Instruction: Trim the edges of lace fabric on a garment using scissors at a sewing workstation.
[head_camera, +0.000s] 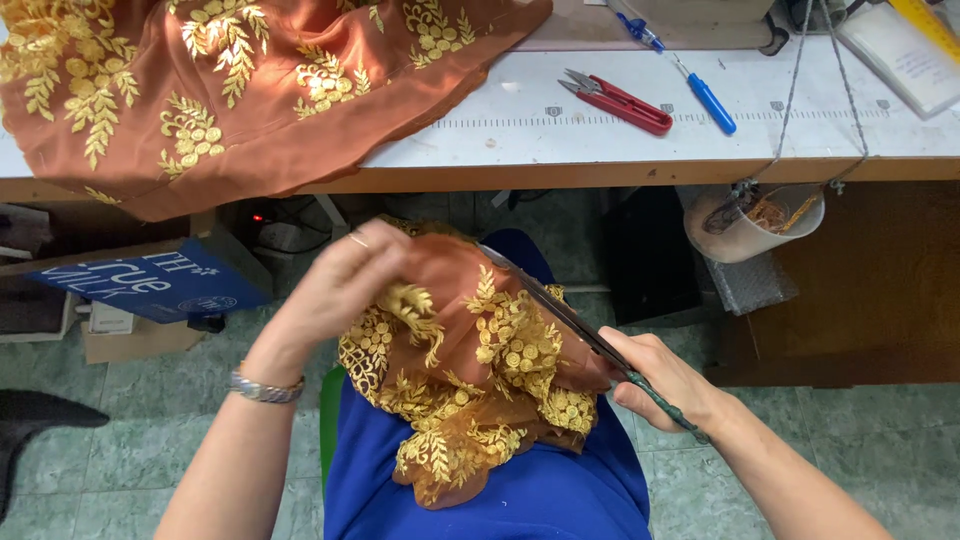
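Observation:
A piece of rust-orange sheer fabric with gold embroidery (470, 370) lies bunched on my lap over blue cloth. My left hand (345, 285) grips its upper edge; a ring and a metal wristwatch show on that arm. My right hand (665, 375) holds large metal scissors (560, 305) by dark green handles, the long blades running up-left along the fabric's right edge. A larger length of the same embroidered fabric (230, 90) is spread over the left of the white worktable (560, 135).
Small red thread snips (620, 103) and a blue pen (700, 90) lie on the table. A white cup of scraps (755, 225) hangs on strings below the table edge. A blue cardboard box (150, 280) and a power strip sit on the tiled floor at left.

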